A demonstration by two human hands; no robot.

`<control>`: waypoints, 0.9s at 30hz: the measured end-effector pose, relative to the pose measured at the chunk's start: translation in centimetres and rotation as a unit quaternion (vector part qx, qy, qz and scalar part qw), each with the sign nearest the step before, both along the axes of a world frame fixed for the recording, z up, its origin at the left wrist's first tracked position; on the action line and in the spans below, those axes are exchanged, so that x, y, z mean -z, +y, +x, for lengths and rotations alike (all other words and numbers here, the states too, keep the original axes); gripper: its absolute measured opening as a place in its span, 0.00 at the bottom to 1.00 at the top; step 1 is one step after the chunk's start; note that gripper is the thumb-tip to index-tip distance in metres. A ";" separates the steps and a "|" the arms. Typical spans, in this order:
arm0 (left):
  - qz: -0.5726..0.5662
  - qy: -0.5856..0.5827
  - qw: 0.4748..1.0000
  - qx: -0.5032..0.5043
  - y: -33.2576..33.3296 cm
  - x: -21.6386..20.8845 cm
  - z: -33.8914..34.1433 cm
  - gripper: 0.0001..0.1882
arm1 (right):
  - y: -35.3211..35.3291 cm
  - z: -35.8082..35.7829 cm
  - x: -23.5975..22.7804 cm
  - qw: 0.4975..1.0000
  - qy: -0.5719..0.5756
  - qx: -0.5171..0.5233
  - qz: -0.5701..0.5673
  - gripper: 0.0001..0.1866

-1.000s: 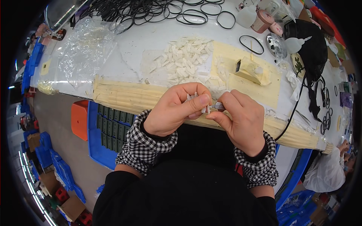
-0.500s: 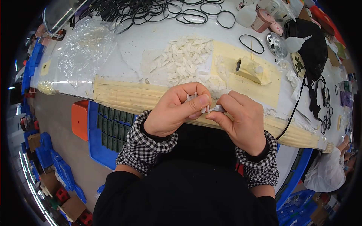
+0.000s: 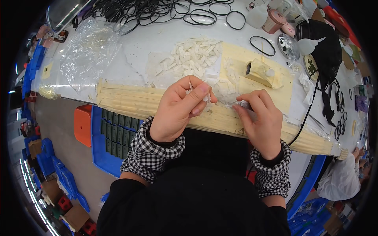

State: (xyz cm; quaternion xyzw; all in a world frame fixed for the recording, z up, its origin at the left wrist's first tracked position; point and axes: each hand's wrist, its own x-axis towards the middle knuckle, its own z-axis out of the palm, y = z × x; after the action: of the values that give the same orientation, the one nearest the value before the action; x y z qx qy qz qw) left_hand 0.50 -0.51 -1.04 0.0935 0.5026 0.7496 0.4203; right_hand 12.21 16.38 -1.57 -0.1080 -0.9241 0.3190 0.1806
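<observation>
My left hand [image 3: 179,108] is closed over the table's near edge. Small whitish strips [image 3: 207,96] stick out between its thumb and fingers. To its right, my right hand [image 3: 262,118] pinches a small grey, metallic-looking piece [image 3: 245,104], mostly hidden by the fingers. A gap separates the two hands. Just beyond them lies a loose pile of small whitish strips [image 3: 193,55], with thin scraps [image 3: 228,96] reaching down toward the table edge. A block wrapped in yellow tape [image 3: 262,73] sits on a yellow sheet [image 3: 283,94] beyond my right hand.
Yellow tape covers the table's front edge [image 3: 130,96]. Black rubber loops [image 3: 157,11] heap at the back; clear plastic film [image 3: 92,55] lies at left. A black cable [image 3: 309,114] crosses the right side. Below left are a blue crate [image 3: 98,145] of dark green parts and an orange stool [image 3: 82,125].
My hands have drawn apart from where they nearly met. The left has shifted left and slightly up with its strips; the right has moved slightly right, still pinching the grey piece.
</observation>
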 end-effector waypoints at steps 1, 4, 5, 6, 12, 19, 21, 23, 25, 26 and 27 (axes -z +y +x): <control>-0.002 0.008 1.000 -0.007 0.0 0.0 0.0 0.08 | -0.1 0.0 0.0 1.000 -0.009 -0.004 0.008 0.07; -0.004 0.025 1.000 -0.010 0.0 0.0 0.0 0.08 | -0.3 -0.2 0.1 0.999 -0.021 -0.013 0.031 0.08; -0.006 0.027 1.000 -0.011 0.1 -0.1 0.1 0.08 | -0.3 -0.3 0.1 0.999 -0.022 -0.017 0.035 0.08; -0.008 0.028 1.000 -0.012 0.2 -0.2 0.1 0.08 | -0.4 -0.3 0.1 0.999 -0.024 -0.021 0.038 0.08; 0.015 0.007 1.000 -0.016 -0.1 -0.1 0.0 0.06 | -0.8 -0.6 0.1 0.998 -0.041 -0.030 0.032 0.09; 0.020 -0.055 0.998 -0.024 0.1 -0.5 0.1 0.10 | -0.8 -0.7 0.0 0.998 -0.048 -0.028 0.007 0.09; 0.060 -0.068 0.996 -0.003 -0.2 0.1 -0.3 0.13 | -0.5 -0.7 0.2 0.999 -0.028 -0.027 -0.015 0.09; 0.076 -0.078 0.994 0.004 -0.2 0.3 -0.3 0.14 | -0.4 -0.7 0.1 0.999 -0.011 -0.021 -0.034 0.08; 0.068 -0.084 0.994 -0.009 0.0 0.2 -0.2 0.15 | -0.4 -0.8 0.0 0.999 0.007 -0.014 -0.051 0.08; 0.071 -0.086 0.994 -0.013 -0.1 0.2 -0.2 0.15 | -0.3 -0.8 -0.1 0.999 0.012 -0.005 -0.051 0.08; 0.073 -0.089 0.993 -0.017 -0.1 0.2 -0.2 0.15 | -0.1 -0.7 -0.2 0.999 0.017 0.005 -0.051 0.08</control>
State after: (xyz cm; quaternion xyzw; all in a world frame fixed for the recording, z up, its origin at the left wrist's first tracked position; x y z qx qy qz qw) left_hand 0.26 -0.62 -1.23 0.0484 0.4091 0.7966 0.4424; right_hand 11.55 16.24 -1.39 -0.1160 -0.9028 0.3669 0.1923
